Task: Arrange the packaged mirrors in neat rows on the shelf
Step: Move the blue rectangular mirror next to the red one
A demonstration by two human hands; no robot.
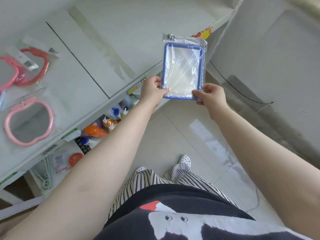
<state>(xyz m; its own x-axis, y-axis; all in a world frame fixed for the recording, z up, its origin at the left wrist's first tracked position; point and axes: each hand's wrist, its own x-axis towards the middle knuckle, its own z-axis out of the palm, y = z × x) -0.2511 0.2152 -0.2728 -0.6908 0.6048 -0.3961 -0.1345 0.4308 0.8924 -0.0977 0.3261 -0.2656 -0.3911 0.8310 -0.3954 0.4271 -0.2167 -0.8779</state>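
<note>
Two hands share one load: the left hand (152, 89) pinches the near left corner of the blue mirror (183, 71), thumb on its face, and the right hand (210, 96) pinches the near right corner the same way, so neither is free. The mirror, in its clear bag, is held up in the air past the front edge of the shelf (90, 54), over the shelf's right end and the floor beyond, its long axis running away from the person, the bag's flap at the far end. From the hands the open shelf surface lies to the left. Well apart on that side lie three apple-shaped mirrors in bags: a light pink mirror (28, 122) near the front edge, and behind it a red mirror (37, 65) overlapped by another pink mirror (8, 73). The left hand is nearer the shelf, so the placing probably means carrying the mirror leftward and laying it flat in line with those.
</note>
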